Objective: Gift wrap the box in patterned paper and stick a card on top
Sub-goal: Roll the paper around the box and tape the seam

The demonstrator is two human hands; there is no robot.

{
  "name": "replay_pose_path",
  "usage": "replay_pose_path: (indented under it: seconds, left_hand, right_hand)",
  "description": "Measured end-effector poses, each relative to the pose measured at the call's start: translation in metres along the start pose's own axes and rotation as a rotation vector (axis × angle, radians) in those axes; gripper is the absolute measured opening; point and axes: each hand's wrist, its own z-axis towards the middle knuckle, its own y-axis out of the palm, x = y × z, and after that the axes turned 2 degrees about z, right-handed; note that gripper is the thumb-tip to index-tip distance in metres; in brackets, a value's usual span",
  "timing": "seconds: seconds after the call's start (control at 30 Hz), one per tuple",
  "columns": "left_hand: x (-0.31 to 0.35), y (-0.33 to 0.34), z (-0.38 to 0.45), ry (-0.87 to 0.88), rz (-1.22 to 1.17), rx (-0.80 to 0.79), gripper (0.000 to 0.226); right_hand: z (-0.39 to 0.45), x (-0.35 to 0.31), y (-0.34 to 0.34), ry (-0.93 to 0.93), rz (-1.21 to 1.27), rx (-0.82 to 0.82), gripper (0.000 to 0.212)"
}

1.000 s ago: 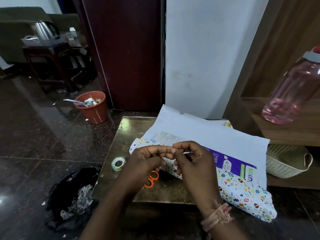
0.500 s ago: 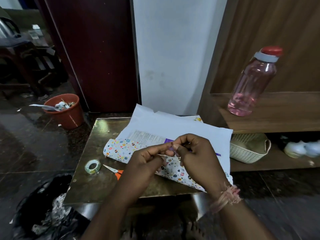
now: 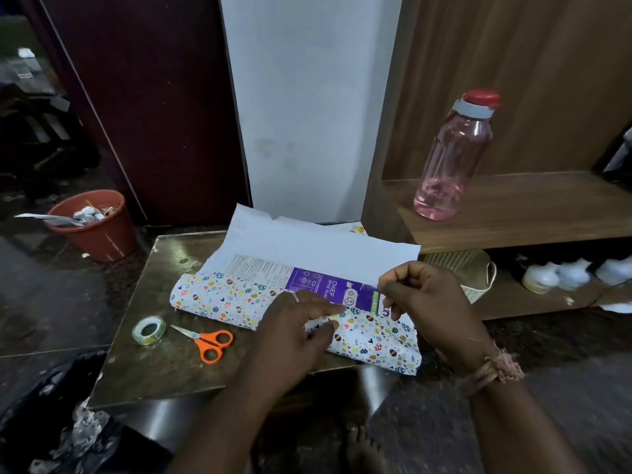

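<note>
L hand (image 3: 297, 323) nearest, fingers laid flat, pressing the patterned paper (image 3: 239, 299) flap onto the box (image 3: 328, 285); R hand (image 3: 424, 295) just beyond at 2 o'clock, fingers curled as if pinching sth small, prob a tape strip; can't tell for sure; box sits mid-table (image 3: 164, 364), long axis running 10 to 4 o'clock, purple top still bare btwn near flap and white far flap (image 3: 307, 244) at 12; L hand closer to the seam, so R likely brings the piece across; scissors (image 3: 208, 340) and tape roll (image 3: 149, 330) at 9.
</note>
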Motion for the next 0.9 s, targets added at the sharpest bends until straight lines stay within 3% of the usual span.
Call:
replay_pose_path:
  seconds: [0.17, 0.47, 0.63, 0.9]
  left_hand:
    - [0.004, 0.019, 0.002, 0.095, 0.272, -0.018, 0.028]
    - [0.009, 0.033, -0.009, 0.067, 0.405, 0.066, 0.027]
    - [0.013, 0.039, -0.010, 0.042, 0.479, 0.090, 0.028]
    - [0.014, 0.040, -0.010, 0.053, 0.540, 0.087, 0.029]
  right_hand:
    - [-0.004, 0.011, -0.011, 0.026, -0.036, -0.086, 0.008]
    - [0.011, 0.017, -0.004, -0.016, -0.156, -0.203, 0.009]
    - [0.018, 0.027, 0.005, -0.045, -0.309, -0.199, 0.011]
    - [0.020, 0.035, 0.005, -0.026, -0.298, -0.190, 0.012]
